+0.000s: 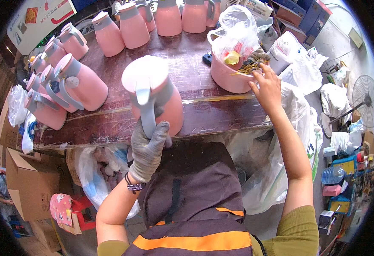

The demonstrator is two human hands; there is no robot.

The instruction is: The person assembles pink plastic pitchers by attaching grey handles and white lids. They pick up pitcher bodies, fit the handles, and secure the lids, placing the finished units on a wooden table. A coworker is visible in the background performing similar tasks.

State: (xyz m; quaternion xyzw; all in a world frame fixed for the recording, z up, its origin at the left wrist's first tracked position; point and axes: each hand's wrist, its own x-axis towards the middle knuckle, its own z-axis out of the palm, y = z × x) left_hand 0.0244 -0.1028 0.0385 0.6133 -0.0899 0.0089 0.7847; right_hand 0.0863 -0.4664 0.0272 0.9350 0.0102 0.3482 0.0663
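Observation:
My left hand [147, 147], in a grey work glove, grips the grey handle of a pink thermos jug [153, 91] that stands at the near edge of the dark wooden table [195, 59]. My bare right hand [267, 87] reaches into a pink basin [229, 74] at the table's right end, fingers among yellow bits, paper and a clear plastic bag. Whether it holds anything I cannot tell.
Several more pink jugs [74, 83] crowd the table's left side and a row [153, 19] stands along the far edge. White plastic bags [298, 64] pile to the right. Cardboard boxes [27, 181] sit on the floor left, a fan [366, 96] far right.

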